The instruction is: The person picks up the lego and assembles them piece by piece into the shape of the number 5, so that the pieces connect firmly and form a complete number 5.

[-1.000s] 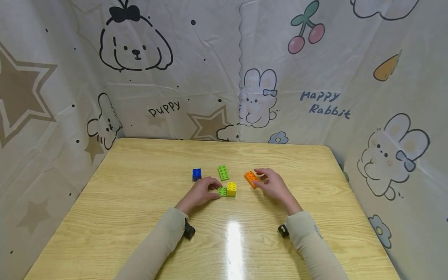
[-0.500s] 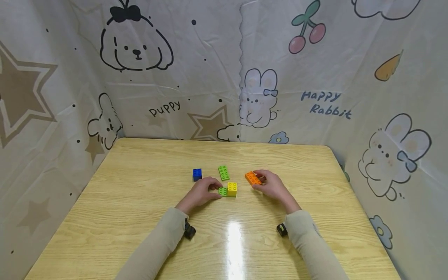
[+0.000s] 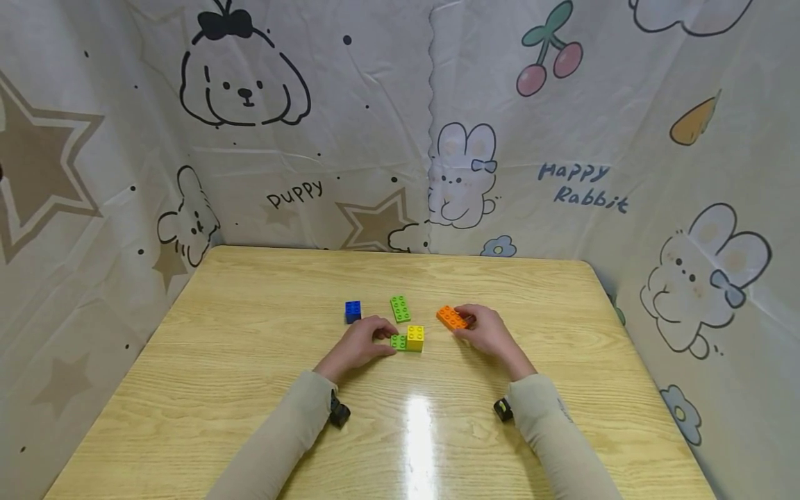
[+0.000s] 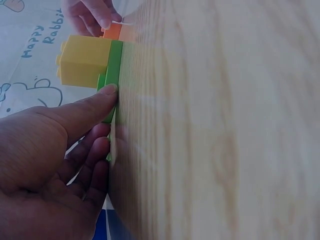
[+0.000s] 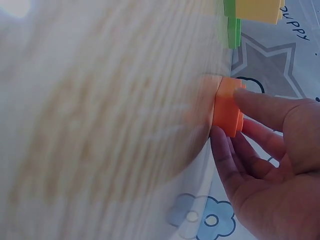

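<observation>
pinching, right hand [image 3: 486, 328]: thumb and fingers curl about the right end of the orange brick [image 3: 448, 317], parted only by its width.
orange brick: on the table [image 3: 531, 288], studs up, to the right of the yellow brick [image 3: 415, 338] and apart from it; probably light, rigid plastic, hard to squash or break.
orange grip: the flat sides below the studs look best; smooth walls might slip or twist when held near one end, so pads should sit square across.
left hand [image 3: 359, 340]: thumb and fingers close round the left end of the lower green brick [image 3: 398, 342], the gap about its width.
lower green brick: on the table, the yellow brick on its right half; stiff and light too, likely a bit heavier at the yellow end, so low side pressure should steady it.
loose green brick [image 3: 401, 309]: behind that pair, flat and untouched; long sides suit a pinch.
blue brick [image 3: 353, 312]: just behind the left hand.
</observation>
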Tool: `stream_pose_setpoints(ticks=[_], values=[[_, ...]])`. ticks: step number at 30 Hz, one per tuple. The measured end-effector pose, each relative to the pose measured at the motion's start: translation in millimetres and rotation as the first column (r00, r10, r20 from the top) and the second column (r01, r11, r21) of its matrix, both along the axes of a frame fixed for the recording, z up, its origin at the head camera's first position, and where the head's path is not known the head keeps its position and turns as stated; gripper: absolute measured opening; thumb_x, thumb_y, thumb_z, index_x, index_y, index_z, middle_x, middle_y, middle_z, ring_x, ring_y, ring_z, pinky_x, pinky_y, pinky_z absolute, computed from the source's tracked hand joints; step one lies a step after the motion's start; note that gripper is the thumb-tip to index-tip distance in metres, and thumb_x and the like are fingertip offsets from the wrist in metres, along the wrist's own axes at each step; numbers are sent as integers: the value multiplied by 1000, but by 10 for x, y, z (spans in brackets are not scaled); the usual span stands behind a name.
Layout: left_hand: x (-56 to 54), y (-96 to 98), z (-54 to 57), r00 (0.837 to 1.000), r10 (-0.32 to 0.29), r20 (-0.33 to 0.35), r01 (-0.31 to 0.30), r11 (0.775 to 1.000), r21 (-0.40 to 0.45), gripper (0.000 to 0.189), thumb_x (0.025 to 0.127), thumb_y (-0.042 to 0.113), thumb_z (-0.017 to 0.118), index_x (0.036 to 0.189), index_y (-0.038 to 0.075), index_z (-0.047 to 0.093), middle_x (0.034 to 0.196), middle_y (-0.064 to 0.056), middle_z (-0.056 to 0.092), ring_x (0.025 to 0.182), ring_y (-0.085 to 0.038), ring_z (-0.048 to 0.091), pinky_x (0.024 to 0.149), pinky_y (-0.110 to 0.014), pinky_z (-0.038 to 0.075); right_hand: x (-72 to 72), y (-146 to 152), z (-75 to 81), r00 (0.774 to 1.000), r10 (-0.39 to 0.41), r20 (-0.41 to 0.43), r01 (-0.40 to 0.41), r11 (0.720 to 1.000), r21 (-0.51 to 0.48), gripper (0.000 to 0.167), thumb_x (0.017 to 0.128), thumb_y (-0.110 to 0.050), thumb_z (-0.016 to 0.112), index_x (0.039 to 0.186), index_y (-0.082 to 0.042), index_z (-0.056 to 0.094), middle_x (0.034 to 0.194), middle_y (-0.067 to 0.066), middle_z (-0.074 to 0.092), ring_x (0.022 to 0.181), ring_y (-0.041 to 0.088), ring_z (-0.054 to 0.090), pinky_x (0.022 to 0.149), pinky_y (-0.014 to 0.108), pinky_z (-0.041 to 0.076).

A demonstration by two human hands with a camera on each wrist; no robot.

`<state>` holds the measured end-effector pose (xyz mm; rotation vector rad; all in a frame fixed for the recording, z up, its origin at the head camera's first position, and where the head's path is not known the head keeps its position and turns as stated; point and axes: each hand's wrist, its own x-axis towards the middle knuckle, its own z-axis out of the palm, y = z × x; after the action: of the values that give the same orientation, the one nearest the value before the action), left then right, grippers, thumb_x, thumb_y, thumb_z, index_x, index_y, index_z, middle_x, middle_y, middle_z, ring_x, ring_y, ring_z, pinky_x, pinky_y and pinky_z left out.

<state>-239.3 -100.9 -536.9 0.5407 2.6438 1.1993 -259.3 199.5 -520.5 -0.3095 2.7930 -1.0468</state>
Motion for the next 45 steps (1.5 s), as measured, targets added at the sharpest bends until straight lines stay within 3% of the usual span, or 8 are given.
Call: stream_pose_setpoints(ticks=[8,22,34,45], values=[[-2,5,2,1000,-2,4,2,1000,4,27,88,14,84,113,14,75,108,1,70,96,-13,60,91,-34,52,13,29,13,1000,-10,-11,10,1000,-20,47,94,-8,75,138,2,63,130,21,68,103,28,67,92,44,58],[7,1,17,1000,-2,15,2,1000,8,27,89,14,83,114,14,75,109,0,70,96,-13,60,91,-34,52,63,-1,72,1000,-26,0,26,998,-61,43,96,-6,74,137,-2,65,137,19,66,109,29,68,95,43,59],[0,-2,6,1000,1,22,-1,1000,0,27,88,15,84,114,15,75,107,1,69,95,-12,60,91,-35,52,101,-74,141,1000,1,-24,-4,988,-152,42,95,-1,73,136,-1,66,137,20,66,113,33,69,95,41,60],[14,-4,15,1000,-1,16,1,1000,7,27,88,14,84,113,14,75,107,0,69,95,-13,59,90,-34,51,208,-220,311,997,48,-54,-57,981,-186,41,95,-1,73,135,-1,66,136,19,66,114,32,68,97,43,59]])
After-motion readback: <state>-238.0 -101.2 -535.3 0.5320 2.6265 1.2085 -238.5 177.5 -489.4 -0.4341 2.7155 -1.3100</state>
